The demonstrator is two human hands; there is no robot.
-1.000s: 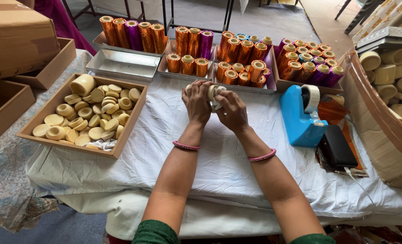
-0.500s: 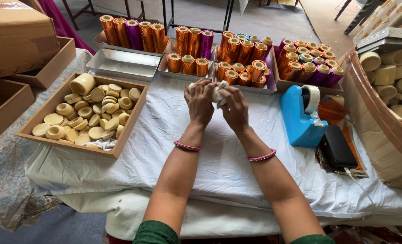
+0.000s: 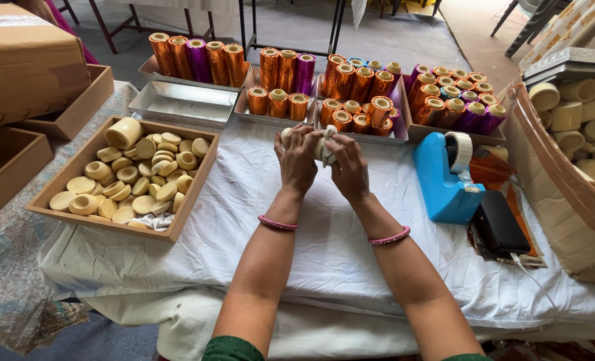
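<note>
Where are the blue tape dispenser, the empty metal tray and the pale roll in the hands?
blue tape dispenser (image 3: pixel 444 180): head view, on its blue body.
empty metal tray (image 3: pixel 183 103): head view, on its bare floor.
pale roll (image 3: pixel 321 147): head view, on the part showing between both hands.

Table covered by white cloth (image 3: pixel 337 247); wooden tray (image 3: pixel 76 174), metal trays (image 3: pixel 177 103), blue tape dispenser (image 3: pixel 444 180), black pouch (image 3: pixel 498 227) laid directly on it.

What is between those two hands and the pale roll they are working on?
Nothing visible. The left hand and right hand both grip the pale roll directly, above the white cloth, with a bit of white wrapping bunched at its right end.
</note>
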